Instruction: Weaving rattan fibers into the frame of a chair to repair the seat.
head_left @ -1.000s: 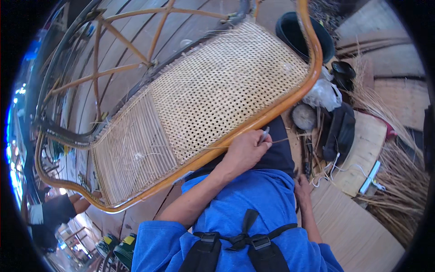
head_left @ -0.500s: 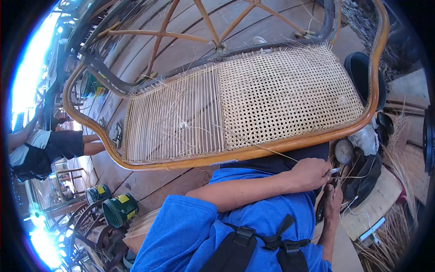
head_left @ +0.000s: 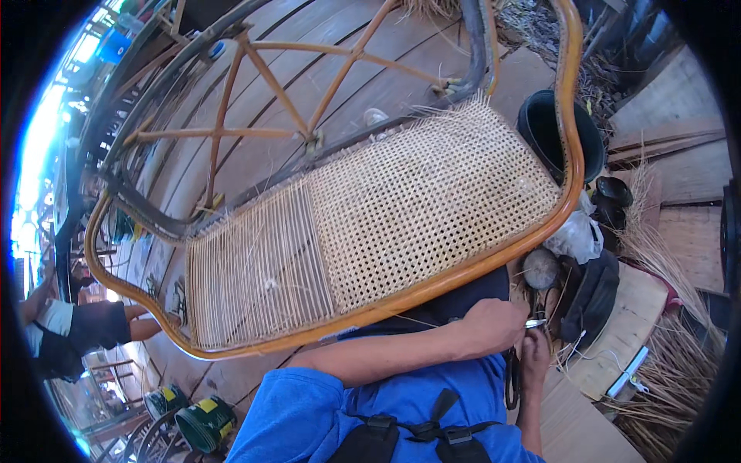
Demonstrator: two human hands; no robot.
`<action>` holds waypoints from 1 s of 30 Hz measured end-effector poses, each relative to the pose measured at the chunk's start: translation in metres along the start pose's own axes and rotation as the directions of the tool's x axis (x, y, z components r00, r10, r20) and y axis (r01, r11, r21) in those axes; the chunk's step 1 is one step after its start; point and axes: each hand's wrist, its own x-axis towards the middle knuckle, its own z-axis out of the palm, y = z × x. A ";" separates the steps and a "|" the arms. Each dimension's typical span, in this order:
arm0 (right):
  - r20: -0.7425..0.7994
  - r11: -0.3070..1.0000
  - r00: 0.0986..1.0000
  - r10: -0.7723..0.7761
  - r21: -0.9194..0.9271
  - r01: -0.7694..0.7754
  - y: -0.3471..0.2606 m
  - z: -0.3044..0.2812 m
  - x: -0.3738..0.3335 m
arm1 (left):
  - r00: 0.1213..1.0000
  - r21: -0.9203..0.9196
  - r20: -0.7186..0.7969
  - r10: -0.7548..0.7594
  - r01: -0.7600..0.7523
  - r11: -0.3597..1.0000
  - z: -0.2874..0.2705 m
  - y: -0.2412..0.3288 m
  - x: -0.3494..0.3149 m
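Across my lap lies a bent-cane furniture frame [head_left: 432,290] with a cane panel. The right part carries an open hexagonal weave [head_left: 432,201]; the left part has only parallel strands [head_left: 247,289]. My left forearm crosses my body, and my left hand [head_left: 494,328] is closed at the lap's right side, with a thin cane strand [head_left: 413,318] running to it from the rail. Just below, my right hand [head_left: 534,356] is closed, fingers up. A small shiny metal piece [head_left: 535,323] shows between the hands; which one grips it is unclear.
Right of me are a round grey object [head_left: 540,268], a plastic bag [head_left: 575,238], a dark bucket [head_left: 575,143], a wooden board [head_left: 617,339] and loose cane strands [head_left: 664,393]. Green buckets [head_left: 204,424] stand lower left. Another person [head_left: 96,328] is at the left.
The view has turned, so the frame appears more tilted and farther left. Both hands remain close together at the right side, now nearer each other around the metal piece.
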 end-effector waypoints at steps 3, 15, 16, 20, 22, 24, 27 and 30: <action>0.091 0.350 0.993 0.077 0.930 -0.112 -0.081 -0.017 0.031 | 0.996 -0.196 -0.092 0.007 -0.025 0.980 -0.023 0.019 0.018; 0.057 0.975 0.974 -0.219 -0.014 0.221 -0.147 -0.034 0.241 | 0.568 -0.902 -0.425 -0.704 -0.207 0.378 -0.176 -0.127 0.061; 0.081 0.976 0.976 -0.204 -0.061 0.209 -0.144 -0.036 0.265 | 0.487 -0.912 -0.410 -0.771 -0.225 0.342 -0.185 -0.155 0.068; 0.165 0.976 0.977 -0.136 -0.148 0.161 -0.151 -0.023 0.336 | 0.356 -0.892 -0.427 -0.831 -0.314 0.324 -0.200 -0.263 0.090; 0.217 0.959 0.971 -0.102 -0.239 0.154 -0.156 -0.012 0.359 | 0.353 -0.890 -0.420 -0.836 -0.339 0.304 -0.199 -0.287 0.105; 0.220 0.984 0.975 0.024 -0.179 0.016 -0.164 -0.004 0.371 | 0.293 -0.882 -0.457 -0.840 -0.268 0.387 -0.197 -0.306 0.118; 0.235 0.992 0.967 0.097 -0.098 -0.075 -0.155 -0.002 0.388 | 0.291 -0.910 -0.393 -0.872 -0.258 0.324 -0.199 -0.325 0.123; 0.245 0.995 0.968 0.058 -0.088 -0.037 -0.150 -0.002 0.394 | 0.290 -0.938 -0.331 -0.898 -0.207 0.279 -0.204 -0.324 0.127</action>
